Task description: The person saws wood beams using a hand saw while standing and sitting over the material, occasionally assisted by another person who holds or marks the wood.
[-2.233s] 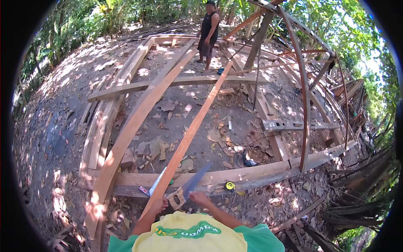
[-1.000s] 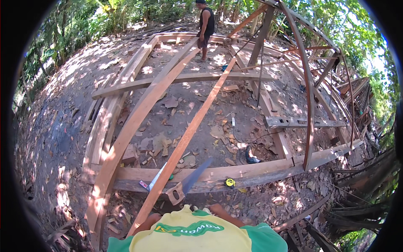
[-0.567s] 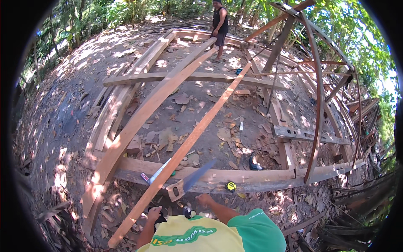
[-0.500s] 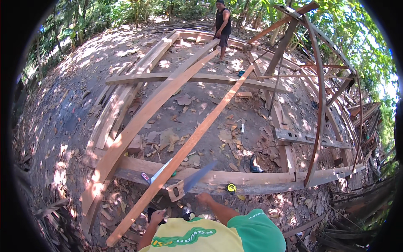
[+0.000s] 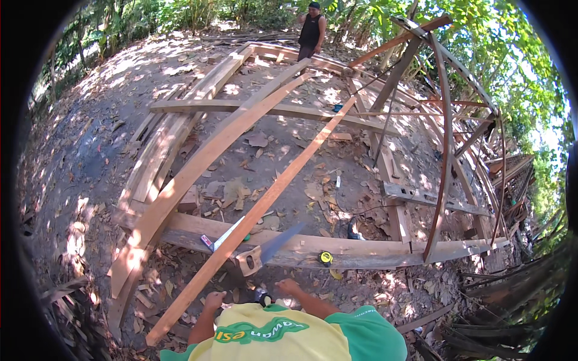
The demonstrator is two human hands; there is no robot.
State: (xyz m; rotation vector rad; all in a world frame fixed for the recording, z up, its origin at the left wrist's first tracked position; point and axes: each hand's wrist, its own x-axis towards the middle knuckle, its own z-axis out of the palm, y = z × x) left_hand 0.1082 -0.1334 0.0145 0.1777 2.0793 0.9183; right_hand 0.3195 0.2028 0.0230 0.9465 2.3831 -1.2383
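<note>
Below the saw, my left hand [image 5: 215,299] is loosely closed beside the lower part of a long reddish plank [image 5: 248,223]; whether it holds anything is hidden. My right hand [image 5: 288,287] is open, apart from the saw, with no object visible in it. A handsaw [image 5: 273,245] with a wooden handle rests on the near beam [image 5: 373,256], just right of the plank. A metal square [image 5: 217,242] lies partly under the plank, and a yellow tape measure [image 5: 326,258] sits on the beam to the right.
A co-worker in dark clothes [image 5: 310,31] stands at the frame's far side. A wider plank [image 5: 200,169] and crossbeam [image 5: 198,105] span the timber frame on leaf-strewn dirt. An upright timber rib structure [image 5: 444,168] stands at right, with dark debris [image 5: 506,301] below it.
Since 2.2 seconds ago, my right hand has let go of the saw's handle and my left hand has shifted left and down. The co-worker moved and now has an arm raised.
</note>
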